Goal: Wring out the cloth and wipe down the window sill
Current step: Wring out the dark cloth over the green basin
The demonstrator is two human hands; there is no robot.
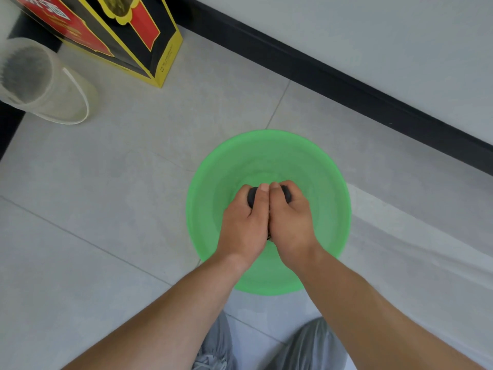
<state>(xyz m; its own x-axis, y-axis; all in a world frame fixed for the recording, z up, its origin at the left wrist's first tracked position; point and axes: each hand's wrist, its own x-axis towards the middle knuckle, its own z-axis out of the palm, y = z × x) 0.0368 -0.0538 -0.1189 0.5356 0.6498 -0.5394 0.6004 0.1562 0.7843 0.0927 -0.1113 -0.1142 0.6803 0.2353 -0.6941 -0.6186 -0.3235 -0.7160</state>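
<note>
I see little of cloth (pixel 251 196): mostly hidden inside left hand (pixel 245 222) and right hand (pixel 290 220), only dark ends poking out. Cannot tell if green basin (pixel 333 182) holds water; forearms cover near rim. Black-yellow box (pixel 149 36) cut by top edge, print unreadable. Clear bucket (pixel 53 86) cut by left edge.

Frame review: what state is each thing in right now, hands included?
left hand: gripping the cloth, fingers curled
right hand: gripping the cloth, touching the left hand
cloth: bunched between both hands, over the basin
basin: upright on the floor; water level unclear
clear container: lying on its side
box: standing on the floor
</note>
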